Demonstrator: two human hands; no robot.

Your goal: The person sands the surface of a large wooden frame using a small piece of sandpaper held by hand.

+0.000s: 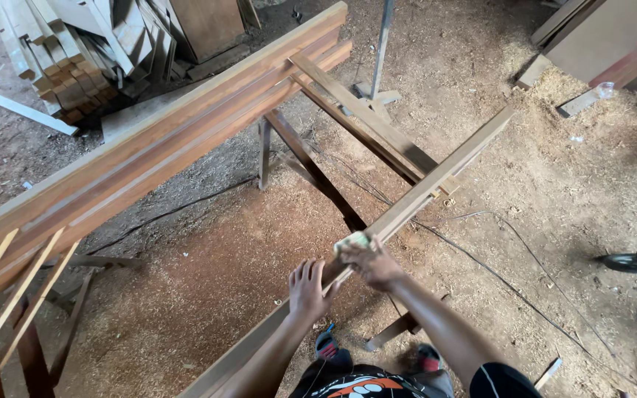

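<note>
While my left hand (308, 289) lies flat, fingers spread, on the long wooden beam (436, 180), my right hand (372, 263) clenches a small greenish sanding pad (352, 242) against the beam's top face. From both hands the beam runs away, up and rightward, above the sawdust floor (208, 273).

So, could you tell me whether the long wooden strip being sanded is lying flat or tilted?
Lying roughly flat: the wooden strip rests across a crosspiece, left hand steadying it, right hand pressing a sanding pad.
</note>
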